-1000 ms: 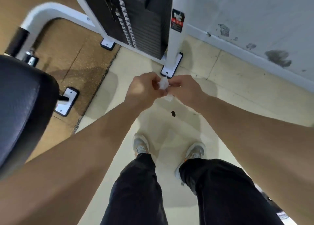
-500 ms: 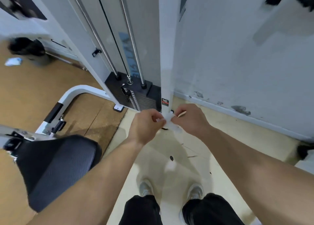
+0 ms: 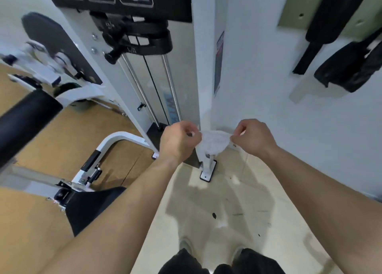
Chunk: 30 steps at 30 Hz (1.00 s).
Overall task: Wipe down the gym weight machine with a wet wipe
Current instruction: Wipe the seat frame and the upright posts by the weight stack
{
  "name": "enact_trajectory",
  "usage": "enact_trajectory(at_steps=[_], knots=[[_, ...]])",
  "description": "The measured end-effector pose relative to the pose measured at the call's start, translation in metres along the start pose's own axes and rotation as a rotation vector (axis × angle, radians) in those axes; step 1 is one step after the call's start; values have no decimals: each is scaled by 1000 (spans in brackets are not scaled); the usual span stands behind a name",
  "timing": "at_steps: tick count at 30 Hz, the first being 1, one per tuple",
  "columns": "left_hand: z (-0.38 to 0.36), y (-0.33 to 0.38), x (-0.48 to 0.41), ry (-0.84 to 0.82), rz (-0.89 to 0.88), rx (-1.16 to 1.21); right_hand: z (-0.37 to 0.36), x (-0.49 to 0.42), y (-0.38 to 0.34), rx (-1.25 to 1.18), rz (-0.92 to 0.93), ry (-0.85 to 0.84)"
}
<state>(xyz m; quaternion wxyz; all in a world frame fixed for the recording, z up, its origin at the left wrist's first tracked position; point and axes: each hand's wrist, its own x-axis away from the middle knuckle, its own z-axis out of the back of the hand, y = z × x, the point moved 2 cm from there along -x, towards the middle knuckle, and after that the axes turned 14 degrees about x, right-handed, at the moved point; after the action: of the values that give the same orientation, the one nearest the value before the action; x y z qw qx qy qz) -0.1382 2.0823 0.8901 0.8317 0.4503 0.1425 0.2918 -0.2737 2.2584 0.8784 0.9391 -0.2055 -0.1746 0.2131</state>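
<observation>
1. Nearest me, both forearms reach out over the pale floor (image 3: 206, 207), feet just visible below.
2. My left hand (image 3: 178, 138) and right hand (image 3: 253, 136) each pinch a top corner of the wet wipe (image 3: 213, 142); it hangs stretched between them, partly unfolded, sagging in the middle.
3. I judge this is the preparation step: opening the wipe, no wiping begun.
4. Just behind it stands the white upright post (image 3: 203, 77) of the weight machine, guide rods (image 3: 168, 87) to its left.
5. Next move, I reckon: settle the wipe into one palm and press it flat on that post.
</observation>
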Motion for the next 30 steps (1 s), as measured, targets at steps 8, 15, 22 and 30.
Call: enact_trajectory(at_steps=[8, 15, 22, 30], knots=[[2, 81, -18, -63, -78, 1, 82, -15, -25, -244, 165, 29], [4, 138, -40, 76, -205, -279, 127, -55, -42, -341, 241, 21], [29, 214, -93, 433, -694, -468, 192, -110, -89, -533, 360, 128], [65, 270, -127, 674, -727, -607, 247, -164, -132, -619, 494, 260]])
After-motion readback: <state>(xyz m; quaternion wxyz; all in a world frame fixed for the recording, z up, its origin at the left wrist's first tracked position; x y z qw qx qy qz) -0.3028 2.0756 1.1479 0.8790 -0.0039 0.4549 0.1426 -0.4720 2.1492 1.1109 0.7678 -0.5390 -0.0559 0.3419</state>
